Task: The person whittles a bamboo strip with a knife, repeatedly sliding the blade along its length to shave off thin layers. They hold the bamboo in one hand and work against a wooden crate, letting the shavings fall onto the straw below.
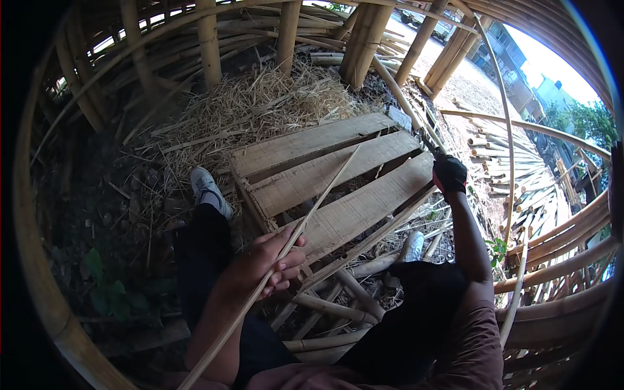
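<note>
My left hand [276, 263], bare, is closed round a long thin bamboo strip [325, 192]. One end of the strip slants up over the wooden slatted bench [364, 211], and the other runs down past my forearm. My right hand [450, 174] wears a dark glove and is closed at the bench's far right corner. From that fist a narrow dark tool, seemingly a knife [429, 141], points up and left; its edge and full shape do not show clearly. The bench has three broad planks with gaps between them and stands between my feet.
Straw and shavings [260, 107] cover the ground behind the bench. Upright bamboo posts [365, 45] stand at the back. Cut bamboo poles [507, 162] lie in heaps on the right. A long bamboo pole [539, 127] crosses there, and more bamboo lies under the bench.
</note>
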Demonstrator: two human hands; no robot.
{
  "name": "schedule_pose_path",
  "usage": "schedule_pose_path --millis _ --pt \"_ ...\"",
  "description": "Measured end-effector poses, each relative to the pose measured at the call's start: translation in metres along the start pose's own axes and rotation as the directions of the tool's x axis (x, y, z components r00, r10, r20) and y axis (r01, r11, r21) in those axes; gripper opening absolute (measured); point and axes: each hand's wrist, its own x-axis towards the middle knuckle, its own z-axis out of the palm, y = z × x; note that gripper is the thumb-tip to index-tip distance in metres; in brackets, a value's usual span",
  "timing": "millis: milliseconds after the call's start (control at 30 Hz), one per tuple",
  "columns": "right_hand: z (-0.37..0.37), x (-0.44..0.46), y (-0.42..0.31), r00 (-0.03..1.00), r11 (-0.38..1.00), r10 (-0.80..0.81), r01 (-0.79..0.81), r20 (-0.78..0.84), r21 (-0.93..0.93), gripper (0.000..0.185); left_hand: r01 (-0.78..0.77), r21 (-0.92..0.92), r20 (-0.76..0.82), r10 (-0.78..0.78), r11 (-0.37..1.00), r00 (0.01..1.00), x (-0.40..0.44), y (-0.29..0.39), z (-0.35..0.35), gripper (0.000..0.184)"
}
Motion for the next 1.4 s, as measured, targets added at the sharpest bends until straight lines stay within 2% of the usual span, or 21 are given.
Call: schedule_pose_path --millis 33,67,133,167,400,567,633,667,767,833,867,933,967,1000,1067,1133,1167,1233,1300,1333,1400 --pt "0.001 0.004 -0.005 0.992 0.993 -0.116 0.117 0.050 -0.017 0.030 0.002 0.000 -0.001 -0.002 1.000 1.000 0.000 -0.001 0.000 0.032" --pt "0.004 0.009 -0.014 0.992 0.994 -0.097 0.092 0.084 0.058 0.030 -0.001 0.003 -0.005 0.001 1.000 1.000 0.001 -0.001 -0.001 0.032" --pt "-0.001 0.006 -0.030 0.970 0.970 -0.227 0.217 0.083 0.107 0.026 -0.004 0.007 -0.010 0.004 1.000 1.000 0.001 -0.001 -0.001 0.032" --pt "0.008 0.010 -0.036 0.974 0.967 -0.194 0.169 0.120 0.191 0.027 -0.004 0.003 -0.010 0.004 1.000 1.000 0.001 -0.002 -0.001 0.032" --pt "0.024 0.044 -0.073 0.887 0.899 -0.437 0.432 0.147 0.069 0.026 0.004 -0.002 0.003 -0.004 1.000 1.000 0.000 -0.001 -0.002 0.031" --pt "0.020 0.062 -0.076 0.853 0.857 -0.512 0.501 0.099 0.119 0.026 -0.005 0.002 -0.001 0.005 1.000 1.000 -0.002 0.000 0.000 0.031" --pt "0.062 0.084 -0.056 0.949 0.949 -0.316 0.316 0.010 -0.002 0.026 -0.009 -0.003 -0.008 0.009 1.000 1.000 -0.002 0.000 0.001 0.031" --pt "0.109 0.106 -0.045 0.990 0.921 -0.039 0.087 0.133 -0.380 0.025 -0.002 0.018 -0.016 0.002 1.000 1.000 -0.002 0.001 0.001 0.031" --pt "0.073 0.092 -0.051 0.972 0.932 -0.009 0.093 0.235 -0.350 0.025 0.011 0.037 -0.019 -0.010 0.999 1.000 -0.002 0.001 0.000 0.031" --pt "0.074 0.088 -0.060 0.986 0.975 -0.096 0.065 -0.137 -0.214 0.022 0.006 0.030 -0.004 -0.006 1.000 1.000 -0.001 0.002 0.000 0.031" --pt "0.066 0.083 -0.064 0.981 0.972 -0.157 0.133 -0.113 -0.194 0.027 0.000 0.025 0.005 0.000 1.000 1.000 -0.001 0.001 -0.001 0.031" --pt "0.049 0.077 -0.081 0.988 0.985 -0.146 0.149 0.041 -0.089 0.033 -0.005 0.019 0.016 0.004 1.000 1.000 -0.001 0.000 -0.002 0.031" --pt "0.030 0.077 -0.091 0.986 0.993 -0.108 0.100 0.128 0.067 0.039 -0.006 0.022 0.016 0.006 1.000 1.000 0.000 -0.001 -0.003 0.031" --pt "0.004 0.075 -0.102 0.986 0.993 -0.109 0.102 0.124 0.066 0.039 -0.011 0.024 0.017 0.011 1.000 1.000 0.000 -0.001 -0.004 0.031" --pt "-0.051 0.063 -0.126 0.962 0.935 -0.246 0.203 0.119 0.292 0.042 -0.015 0.017 0.019 0.015 1.000 1.000 0.001 -0.002 -0.004 0.031" --pt "-0.093 0.041 -0.149 0.963 0.846 -0.266 0.213 0.040 0.489 0.039 -0.019 0.010 0.023 0.018 1.000 1.000 0.002 -0.002 -0.004 0.031" --pt "-0.113 0.027 -0.159 0.946 0.824 -0.310 0.219 0.094 0.522 0.037 -0.012 0.009 0.018 0.012 1.000 1.000 0.003 -0.003 -0.005 0.031" --pt "-0.137 -0.014 -0.173 0.907 0.737 -0.419 0.358 -0.028 0.573 0.026 -0.006 0.005 0.017 0.006 1.000 1.000 0.004 -0.003 -0.005 0.031" --pt "-0.158 -0.051 -0.181 0.864 0.645 -0.501 0.401 -0.036 0.651 0.027 -0.010 0.025 0.022 0.009 1.000 1.000 0.005 -0.003 -0.005 0.032" --pt "-0.172 -0.063 -0.186 0.869 0.640 -0.481 0.259 0.114 0.724 0.029 -0.013 0.023 0.024 0.012 1.000 1.000 0.004 -0.002 -0.004 0.032" --pt "-0.158 -0.078 -0.186 0.832 0.458 -0.552 0.241 0.061 0.856 0.034 -0.007 0.060 -0.024 0.009 0.998 1.000 0.004 -0.003 -0.002 0.031"
